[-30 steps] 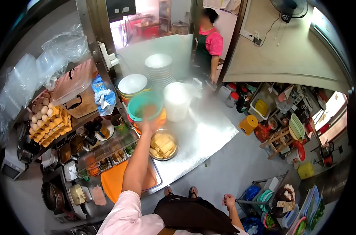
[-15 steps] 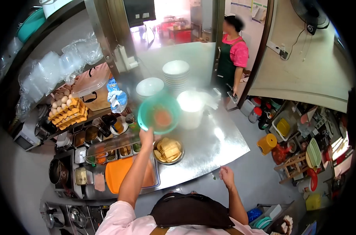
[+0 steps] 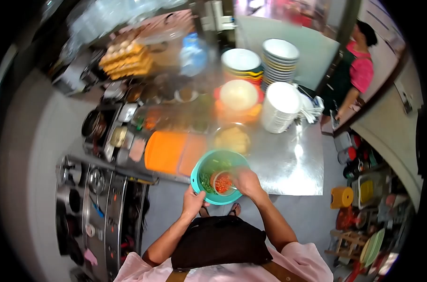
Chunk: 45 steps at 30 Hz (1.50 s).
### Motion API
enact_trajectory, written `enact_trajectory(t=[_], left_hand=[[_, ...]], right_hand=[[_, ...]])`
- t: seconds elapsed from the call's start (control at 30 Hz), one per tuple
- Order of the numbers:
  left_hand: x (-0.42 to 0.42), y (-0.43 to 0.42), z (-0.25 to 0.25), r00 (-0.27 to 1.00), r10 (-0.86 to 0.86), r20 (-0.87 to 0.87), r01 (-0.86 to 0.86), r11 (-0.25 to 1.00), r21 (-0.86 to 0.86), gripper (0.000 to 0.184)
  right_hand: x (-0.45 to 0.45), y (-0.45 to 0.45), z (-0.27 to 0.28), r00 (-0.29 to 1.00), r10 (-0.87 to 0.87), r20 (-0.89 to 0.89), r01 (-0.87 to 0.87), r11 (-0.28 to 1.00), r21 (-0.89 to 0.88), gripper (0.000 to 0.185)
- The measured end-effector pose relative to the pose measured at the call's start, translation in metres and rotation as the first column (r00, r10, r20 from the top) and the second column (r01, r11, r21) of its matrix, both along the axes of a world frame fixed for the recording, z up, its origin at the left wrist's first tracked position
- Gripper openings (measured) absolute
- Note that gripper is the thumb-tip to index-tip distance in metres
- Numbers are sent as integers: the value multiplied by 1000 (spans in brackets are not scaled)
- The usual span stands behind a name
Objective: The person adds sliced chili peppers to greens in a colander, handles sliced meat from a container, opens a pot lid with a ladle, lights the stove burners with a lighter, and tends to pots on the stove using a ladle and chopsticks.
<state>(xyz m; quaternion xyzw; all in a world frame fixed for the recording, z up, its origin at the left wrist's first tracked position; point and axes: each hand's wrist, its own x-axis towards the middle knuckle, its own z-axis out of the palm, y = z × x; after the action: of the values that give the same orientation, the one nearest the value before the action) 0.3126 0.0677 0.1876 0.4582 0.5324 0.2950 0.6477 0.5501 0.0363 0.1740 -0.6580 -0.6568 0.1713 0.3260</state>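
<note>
Presently, the left hand (image 3: 193, 202) is closed on the near-left rim of the teal bowl (image 3: 201, 164), thumb over the edge. The right hand (image 3: 246, 182) is at the bowl's right side (motion blur; finger opening and hold cannot be told). Inside the bowl: chopped greens (image 3: 206, 180) on the left, a small container (image 3: 216, 175) of red pieces (image 3: 223, 183) beside them. Left of the bowl: an orange board (image 3: 164, 151). Just beyond it: a dish of yellow pieces (image 3: 233, 140).
</note>
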Motion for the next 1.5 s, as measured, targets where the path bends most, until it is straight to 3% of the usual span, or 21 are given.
enact_trajectory(t=[0.1,0.2,0.37,0.43,0.47,0.57,0.73,0.83,0.93,1.07,1.13,1.23,1.37,1.5], left_hand=[[-33,-21,5,996,81,-43,-82,997,-15,34],[-75,-41,-4,974,223,36,-222,974,-36,35],[-171,-80,-8,887,443,131,-434,896,-94,37],[-212,-100,-4,831,528,173,-517,849,-109,38],[-232,-109,-1,798,570,198,-559,822,-112,38],[-299,-137,-6,748,635,194,-631,770,-91,39],[-403,-191,3,642,730,234,-742,669,-53,42],[-456,-226,3,542,805,242,-819,571,-66,41],[-498,-262,-1,420,871,253,-890,451,-74,40],[-547,-314,-19,197,945,261,-963,236,-130,38],[-568,-334,-31,89,954,287,-977,140,-163,36],[-609,-367,-40,-47,979,198,-976,-3,-219,36],[-676,-397,-60,-208,954,215,-964,-163,-212,40],[-749,-411,-75,-332,936,119,-920,-294,-258,41]], right_hand=[[-39,19,-2,992,120,35,-111,975,-193,20],[-80,33,-7,967,250,-41,-252,963,-91,15],[-172,48,29,925,372,-79,-377,923,-70,17],[-216,54,34,914,384,-128,-401,902,-158,17],[-235,59,22,895,406,-187,-432,893,-129,19],[-318,55,58,874,266,-406,-429,814,-392,19],[-449,48,71,716,269,-644,-611,689,-391,18],[-530,31,80,678,378,-630,-681,646,-346,17],[-607,17,75,654,578,-489,-752,565,-338,20],[-720,-19,52,510,757,-408,-850,370,-376,21],[-771,-33,24,424,795,-434,-889,274,-366,20],[-849,-74,25,296,853,-430,-920,135,-368,18],[-944,-101,2,182,870,-458,-939,15,-345,18],[-1034,-114,-27,83,911,-405,-939,-65,-338,19]])
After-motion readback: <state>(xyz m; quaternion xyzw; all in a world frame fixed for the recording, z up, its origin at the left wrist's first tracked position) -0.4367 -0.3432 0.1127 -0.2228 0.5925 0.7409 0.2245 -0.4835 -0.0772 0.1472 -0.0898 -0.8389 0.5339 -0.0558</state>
